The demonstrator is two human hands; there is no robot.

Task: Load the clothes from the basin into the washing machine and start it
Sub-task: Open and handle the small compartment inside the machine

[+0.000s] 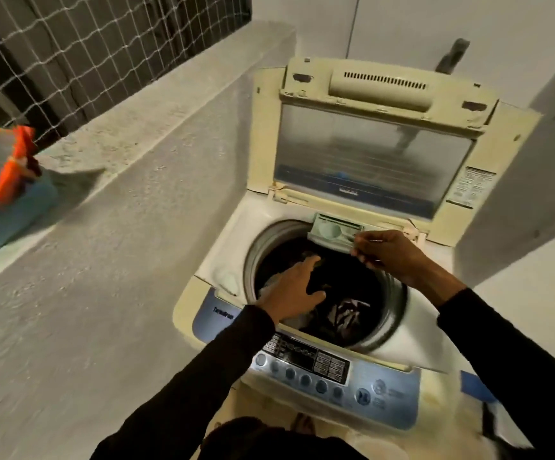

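Note:
A cream top-loading washing machine [209, 260] stands in front of me with its lid [372, 161] raised upright. Dark clothes [346, 313] lie inside the drum. My left hand [294, 287] reaches over the drum's left rim with fingers spread, above the clothes. My right hand [389, 252] grips the front edge of the pale green detergent drawer [331, 232] at the back rim of the drum. The blue control panel [319, 370] with round buttons faces me at the front. No basin is in view.
A rough concrete parapet [130, 180] runs along the left, with netting [70, 51] above it. Orange and blue cloth [7, 180] lies on the ledge at far left. A white wall corner [518, 200] stands close on the right.

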